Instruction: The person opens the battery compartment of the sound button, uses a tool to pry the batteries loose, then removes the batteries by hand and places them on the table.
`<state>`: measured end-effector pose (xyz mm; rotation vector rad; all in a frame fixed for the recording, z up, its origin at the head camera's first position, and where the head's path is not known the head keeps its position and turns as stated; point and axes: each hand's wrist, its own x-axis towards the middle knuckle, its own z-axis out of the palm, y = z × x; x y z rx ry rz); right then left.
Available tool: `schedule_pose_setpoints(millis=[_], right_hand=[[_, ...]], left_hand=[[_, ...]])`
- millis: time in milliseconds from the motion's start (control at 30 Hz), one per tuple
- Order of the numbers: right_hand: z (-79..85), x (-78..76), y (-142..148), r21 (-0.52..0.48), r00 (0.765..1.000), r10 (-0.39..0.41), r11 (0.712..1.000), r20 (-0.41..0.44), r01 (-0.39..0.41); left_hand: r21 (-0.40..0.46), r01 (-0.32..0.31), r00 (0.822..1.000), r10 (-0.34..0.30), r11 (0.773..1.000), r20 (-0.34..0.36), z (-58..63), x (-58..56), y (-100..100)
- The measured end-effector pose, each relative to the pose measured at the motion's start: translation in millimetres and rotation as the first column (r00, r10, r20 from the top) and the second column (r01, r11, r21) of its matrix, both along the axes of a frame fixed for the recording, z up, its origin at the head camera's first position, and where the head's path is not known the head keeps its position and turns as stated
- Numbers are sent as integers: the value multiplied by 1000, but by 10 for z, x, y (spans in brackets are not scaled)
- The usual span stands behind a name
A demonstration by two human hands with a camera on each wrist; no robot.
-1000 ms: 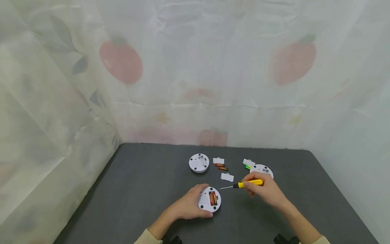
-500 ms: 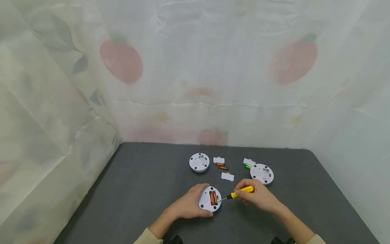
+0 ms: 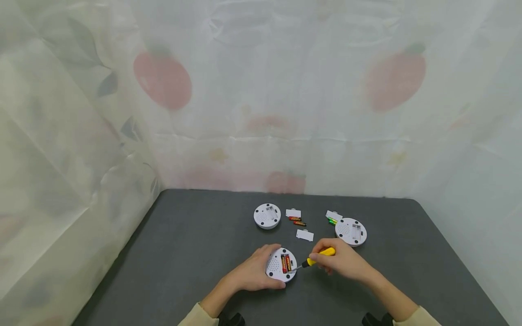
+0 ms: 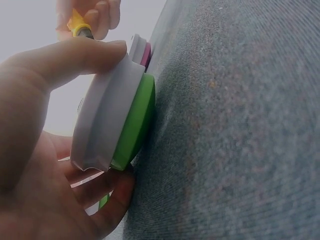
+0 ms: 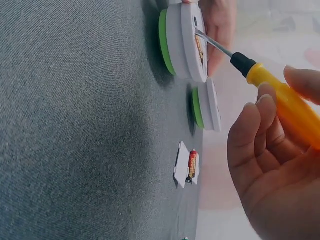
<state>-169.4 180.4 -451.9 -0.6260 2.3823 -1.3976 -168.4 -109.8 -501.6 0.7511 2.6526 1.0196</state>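
Observation:
A round white device (image 3: 275, 267) with a green underside (image 4: 136, 122) lies on the grey table, battery side up. My left hand (image 3: 258, 270) grips it round its left edge, thumb at the near side and fingers at the far side. Two red-and-black batteries (image 3: 286, 263) sit side by side in its compartment. My right hand (image 3: 345, 260) holds a yellow-handled screwdriver (image 5: 282, 97) between thumb and fingers. The thin metal shaft (image 5: 214, 43) slants down to the left, with its tip at the end of the batteries.
Another white device (image 3: 267, 216) stands farther back, and a third (image 3: 351, 232) at the right, both with bare compartments. Between them lie a white battery cover (image 3: 304, 235), another cover (image 3: 293, 213) and red-and-black batteries (image 3: 299, 223). Green batteries (image 3: 332, 221) lie by a cover (image 3: 334, 215).
My right hand has moved left and down, bringing the screwdriver tip from beside the device to the batteries. The left hand keeps its grip on the device.

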Motion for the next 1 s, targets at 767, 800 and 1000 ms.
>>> schedule_pose_setpoints(millis=[767,800,1000], right_hand=[[-43,48,2,154,982,-56,984,-180,84],[-51,61,-5,153,977,-56,984,-206,88],[-105,146,-13,97,942,-32,993,-334,69]], left_hand=[[6,2,1000,-2,1000,0,4,-2,-5],[6,1,1000,-1,1000,1,6,-1,-3],[-6,-12,1000,12,1000,-2,5,-5,-3]])
